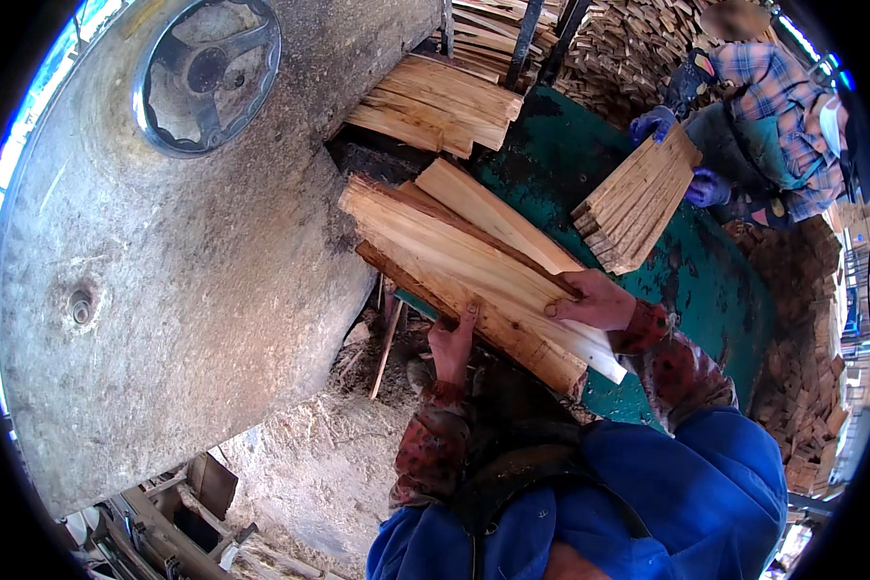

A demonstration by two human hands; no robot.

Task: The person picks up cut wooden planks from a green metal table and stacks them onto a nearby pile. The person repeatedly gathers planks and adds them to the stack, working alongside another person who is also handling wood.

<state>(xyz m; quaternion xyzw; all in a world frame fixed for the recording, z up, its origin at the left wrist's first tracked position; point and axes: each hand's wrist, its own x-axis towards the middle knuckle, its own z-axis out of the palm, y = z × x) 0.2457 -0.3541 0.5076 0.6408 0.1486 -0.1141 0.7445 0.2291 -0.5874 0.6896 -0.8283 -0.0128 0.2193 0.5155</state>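
Note:
A long rough-sawn wooden slab [454,256], pale on its face and bark-brown along its edge, lies slantwise in front of me. My right hand [599,302] grips its far edge near the right end, thumb on top. My left hand [451,348] is closed on the near, bark-covered edge, its thumb laid on the wood and its other fingers hidden underneath. Behind the slab lies a narrower pale board [498,217], partly covered by it. Further back, several cut boards [440,101] rest beside the large grey machine cover.
The machine cover [193,280] with a handwheel [208,72] fills the left. On the green metal table [551,135], a co-worker in purple gloves [653,126] holds a bundle of boards [640,198]. Stacked wood [614,58] stands behind; sawdust [304,464] covers the floor.

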